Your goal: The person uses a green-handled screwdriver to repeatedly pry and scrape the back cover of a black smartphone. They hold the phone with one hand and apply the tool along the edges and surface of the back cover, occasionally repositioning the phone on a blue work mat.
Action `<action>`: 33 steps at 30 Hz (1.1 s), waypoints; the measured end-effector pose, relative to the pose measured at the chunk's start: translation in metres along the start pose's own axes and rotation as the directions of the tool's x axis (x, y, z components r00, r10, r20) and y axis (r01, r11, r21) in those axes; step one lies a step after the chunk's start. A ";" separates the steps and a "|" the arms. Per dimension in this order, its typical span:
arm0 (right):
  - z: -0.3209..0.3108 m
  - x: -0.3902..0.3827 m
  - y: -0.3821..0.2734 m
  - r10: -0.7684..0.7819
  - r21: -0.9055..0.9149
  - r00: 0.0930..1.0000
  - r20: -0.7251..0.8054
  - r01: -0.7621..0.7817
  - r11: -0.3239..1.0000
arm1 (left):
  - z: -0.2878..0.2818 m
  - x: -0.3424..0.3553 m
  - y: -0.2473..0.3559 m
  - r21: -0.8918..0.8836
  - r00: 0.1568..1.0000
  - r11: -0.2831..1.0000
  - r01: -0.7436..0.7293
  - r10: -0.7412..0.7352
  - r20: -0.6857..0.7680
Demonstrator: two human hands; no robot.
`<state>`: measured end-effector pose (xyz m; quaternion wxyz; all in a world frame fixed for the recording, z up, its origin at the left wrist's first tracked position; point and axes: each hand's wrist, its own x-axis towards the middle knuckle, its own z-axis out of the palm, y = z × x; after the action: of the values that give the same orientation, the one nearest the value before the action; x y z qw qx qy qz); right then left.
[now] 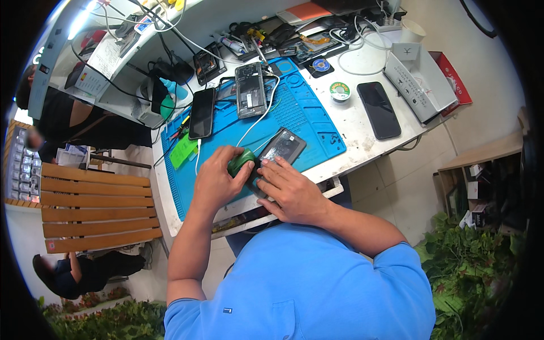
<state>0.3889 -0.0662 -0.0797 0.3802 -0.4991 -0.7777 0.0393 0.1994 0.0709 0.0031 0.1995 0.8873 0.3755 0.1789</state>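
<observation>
My left hand (pixel 217 179) is closed around a glossy dark green rounded object (pixel 241 162), held with fingers and thumb over the blue mat; its exact kind is unclear. Beside it, my right hand (pixel 294 191) holds a dark grey phone (pixel 286 146), its fingers laid across the near part and its thumb by the near edge. That phone lies slanted over the blue work mat (pixel 317 148), its near end mostly hidden by my hands. Farther off on the mat are an opened phone (pixel 251 90) and a black phone (pixel 202 114) with a white cable at its near end.
On the white table are a dark phone (pixel 378 110), a solder wire spool (pixel 340 92) and a white open box (pixel 416 85). A green note (pixel 183 151) lies at the mat's left. Phone parts and cables crowd the back. A slatted wooden bench (pixel 99 207) and other people are at the left.
</observation>
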 end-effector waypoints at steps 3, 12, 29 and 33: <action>0.002 -0.001 0.001 -0.003 -0.006 1.000 -0.008 0.003 1.000 | 0.002 0.000 0.000 0.003 1.000 1.000 0.027 -0.027 0.002; -0.002 0.002 -0.001 0.006 -0.025 1.000 -0.005 -0.006 1.000 | 0.007 -0.004 0.001 0.009 0.999 1.000 -0.004 0.005 -0.040; -0.002 0.001 0.002 0.003 0.005 1.000 0.004 -0.003 1.000 | -0.004 -0.002 0.005 0.003 0.998 1.000 0.016 -0.016 0.062; -0.002 0.001 0.001 0.004 0.006 1.000 0.005 -0.004 1.000 | -0.005 0.001 0.012 -0.021 0.995 0.998 0.061 -0.060 0.083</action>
<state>0.3906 -0.0654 -0.0779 0.3795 -0.4993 -0.7776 0.0438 0.2045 0.0651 0.0136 0.2303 0.8798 0.3915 0.1403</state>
